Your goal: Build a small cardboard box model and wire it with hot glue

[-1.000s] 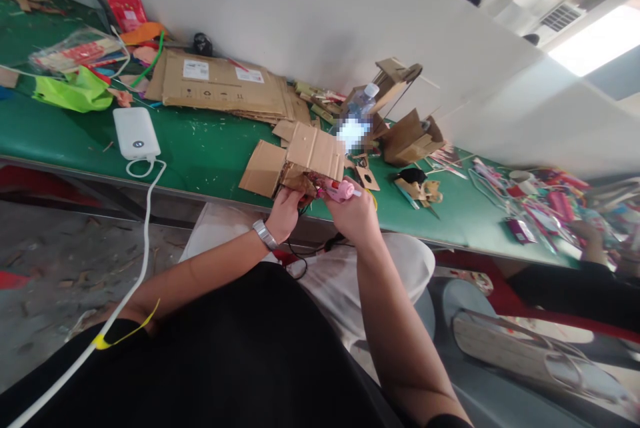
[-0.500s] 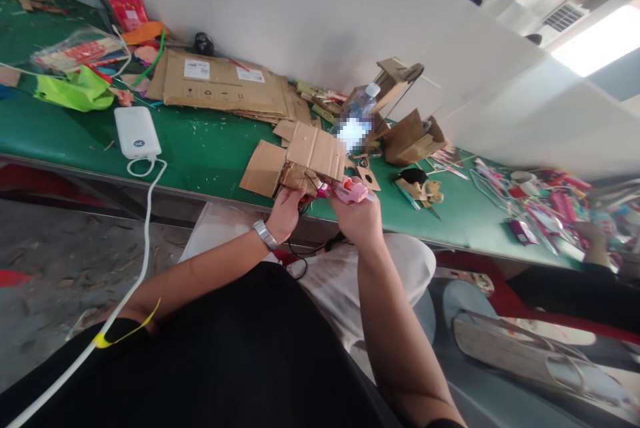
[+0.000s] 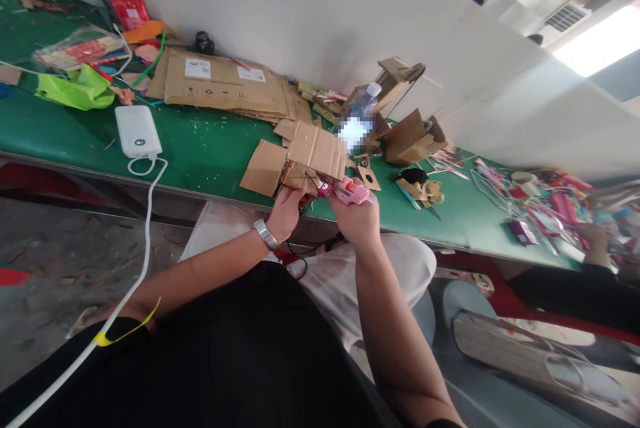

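At the green table's front edge, my left hand (image 3: 284, 215) is closed on the lower edge of a cardboard box (image 3: 316, 150), with its fingertips partly hidden beneath. The box has an open flap (image 3: 263, 168) spread out to the left. My right hand (image 3: 359, 220) is wrapped round a pink glue gun (image 3: 353, 191), whose front end points left at the box's near underside. Where the nozzle meets the cardboard is too small to make out. A black cord (image 3: 299, 261) hangs below my hands, over my lap.
Flattened cardboard (image 3: 225, 89) lies against the wall, and a white power bank (image 3: 137, 131) with a cable sits to the left. Behind the box stand a plastic bottle (image 3: 367, 100) and a small cardboard bin (image 3: 415, 140). At far right a co-worker's hand (image 3: 593, 233) is among craft clutter.
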The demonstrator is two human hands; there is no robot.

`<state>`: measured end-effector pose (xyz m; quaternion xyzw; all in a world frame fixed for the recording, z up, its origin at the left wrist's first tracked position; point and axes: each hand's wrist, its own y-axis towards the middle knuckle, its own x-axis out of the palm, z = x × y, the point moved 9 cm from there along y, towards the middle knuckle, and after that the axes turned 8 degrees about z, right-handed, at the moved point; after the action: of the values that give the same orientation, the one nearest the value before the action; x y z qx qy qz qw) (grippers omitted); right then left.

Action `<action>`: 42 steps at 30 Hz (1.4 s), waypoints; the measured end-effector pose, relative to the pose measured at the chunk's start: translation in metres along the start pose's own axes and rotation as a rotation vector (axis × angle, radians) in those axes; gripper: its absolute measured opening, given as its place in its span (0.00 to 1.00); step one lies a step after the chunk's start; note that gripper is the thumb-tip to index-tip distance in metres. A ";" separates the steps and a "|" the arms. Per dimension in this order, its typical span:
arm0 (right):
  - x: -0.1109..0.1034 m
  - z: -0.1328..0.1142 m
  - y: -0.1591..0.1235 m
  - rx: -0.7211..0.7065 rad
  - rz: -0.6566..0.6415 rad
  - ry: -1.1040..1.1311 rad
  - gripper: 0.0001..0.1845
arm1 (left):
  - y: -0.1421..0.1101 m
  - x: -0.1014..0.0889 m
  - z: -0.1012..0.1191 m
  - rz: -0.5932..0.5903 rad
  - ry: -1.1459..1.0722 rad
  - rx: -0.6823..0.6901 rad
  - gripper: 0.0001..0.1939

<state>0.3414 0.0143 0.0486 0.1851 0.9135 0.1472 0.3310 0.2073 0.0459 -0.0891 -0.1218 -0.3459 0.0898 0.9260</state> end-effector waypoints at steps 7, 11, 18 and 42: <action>0.017 0.049 -0.011 0.370 -0.049 0.156 0.18 | 0.003 -0.003 -0.002 0.017 0.047 0.007 0.06; 0.028 0.062 -0.023 0.550 -0.086 0.389 0.19 | 0.001 -0.005 0.003 0.024 0.099 0.025 0.08; 0.030 0.054 -0.037 0.603 -0.099 0.694 0.20 | -0.004 -0.006 0.016 0.019 0.140 0.063 0.07; 0.031 0.074 -0.061 0.845 -0.083 0.905 0.28 | 0.002 -0.013 0.006 0.043 0.193 0.103 0.09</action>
<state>0.3532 -0.0151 -0.0466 0.1838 0.9491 -0.1762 -0.1854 0.1936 0.0454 -0.0937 -0.0897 -0.2476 0.1150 0.9578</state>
